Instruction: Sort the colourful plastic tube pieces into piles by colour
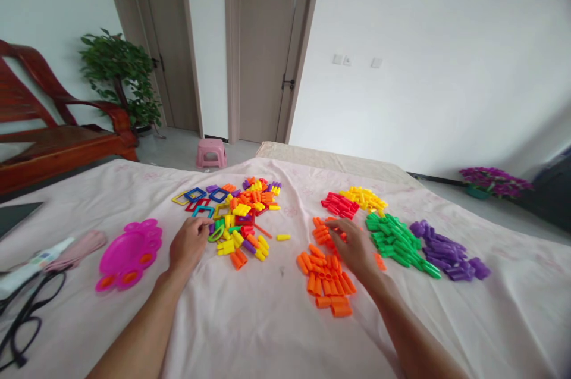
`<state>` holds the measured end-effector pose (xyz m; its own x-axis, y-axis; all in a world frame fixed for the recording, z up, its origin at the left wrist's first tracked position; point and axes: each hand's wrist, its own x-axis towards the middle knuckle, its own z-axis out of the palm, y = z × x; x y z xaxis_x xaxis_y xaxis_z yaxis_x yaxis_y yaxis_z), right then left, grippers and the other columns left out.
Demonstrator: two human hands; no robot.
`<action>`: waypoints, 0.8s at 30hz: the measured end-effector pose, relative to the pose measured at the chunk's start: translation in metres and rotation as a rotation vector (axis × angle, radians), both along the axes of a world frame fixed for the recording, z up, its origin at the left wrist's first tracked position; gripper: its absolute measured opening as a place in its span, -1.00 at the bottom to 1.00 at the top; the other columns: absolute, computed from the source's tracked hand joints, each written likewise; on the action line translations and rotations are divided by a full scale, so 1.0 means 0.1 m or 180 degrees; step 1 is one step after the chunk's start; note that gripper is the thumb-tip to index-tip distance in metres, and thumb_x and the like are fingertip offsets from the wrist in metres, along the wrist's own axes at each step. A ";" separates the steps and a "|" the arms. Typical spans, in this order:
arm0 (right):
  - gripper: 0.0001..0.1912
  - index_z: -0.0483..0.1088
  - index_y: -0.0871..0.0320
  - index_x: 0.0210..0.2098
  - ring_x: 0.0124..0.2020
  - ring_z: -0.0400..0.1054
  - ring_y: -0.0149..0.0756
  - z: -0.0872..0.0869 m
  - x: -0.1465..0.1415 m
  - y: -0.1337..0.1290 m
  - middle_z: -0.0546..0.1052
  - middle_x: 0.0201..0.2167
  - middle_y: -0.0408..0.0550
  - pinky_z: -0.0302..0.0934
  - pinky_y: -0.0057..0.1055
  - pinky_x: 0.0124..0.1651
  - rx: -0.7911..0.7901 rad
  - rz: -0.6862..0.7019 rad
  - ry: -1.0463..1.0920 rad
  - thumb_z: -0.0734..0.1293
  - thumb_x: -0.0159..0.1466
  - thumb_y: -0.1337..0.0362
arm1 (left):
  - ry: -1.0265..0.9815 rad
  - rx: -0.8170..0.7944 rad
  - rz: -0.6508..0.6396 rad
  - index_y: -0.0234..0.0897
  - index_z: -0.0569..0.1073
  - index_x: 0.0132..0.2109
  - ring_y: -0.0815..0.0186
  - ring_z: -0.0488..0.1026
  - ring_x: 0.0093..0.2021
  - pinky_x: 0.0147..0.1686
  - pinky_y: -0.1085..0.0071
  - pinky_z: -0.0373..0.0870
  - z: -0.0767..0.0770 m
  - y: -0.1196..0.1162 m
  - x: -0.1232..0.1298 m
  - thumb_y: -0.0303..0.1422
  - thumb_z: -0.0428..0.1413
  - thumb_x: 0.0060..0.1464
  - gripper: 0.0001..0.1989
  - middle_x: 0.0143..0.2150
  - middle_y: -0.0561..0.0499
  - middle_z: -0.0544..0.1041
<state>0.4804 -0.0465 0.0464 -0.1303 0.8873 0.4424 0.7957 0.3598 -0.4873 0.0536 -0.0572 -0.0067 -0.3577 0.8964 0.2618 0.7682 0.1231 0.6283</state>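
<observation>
My left hand [191,242] is at the left edge of a mixed pile of coloured pieces [254,200], its fingertips beside a green ring [216,233]; whether it grips anything is too small to tell. Over the orange pieces [328,275] on the right is my right hand [352,243], thumb and fingers near the upper orange ones; its grip is unclear. Around it lie separate heaps of red [339,205], yellow [364,199], green [397,242] and purple pieces [448,251]. A single yellow piece [283,237] lies between the hands.
At the left are a pink paw-shaped tray [129,254] with orange pieces in it, black glasses [27,322], a white tube [38,265] and a pink cloth [80,250]. Square coloured frames [195,194] lie beyond my left hand. A pink stool [211,153] stands behind the table.
</observation>
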 end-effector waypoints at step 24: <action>-0.64 0.41 0.11 0.08 -0.03 0.39 -0.17 0.00 -1.81 0.28 0.52 -0.05 0.01 0.25 -0.33 -0.01 -0.0077 0.1521 -0.0969 0.39 0.28 0.29 | -0.0091 -0.0001 0.0066 -0.12 0.60 -0.05 0.19 0.51 0.04 -0.01 0.33 0.39 -0.04 0.02 -0.03 -0.33 -0.05 0.23 -0.67 0.05 -0.05 0.57</action>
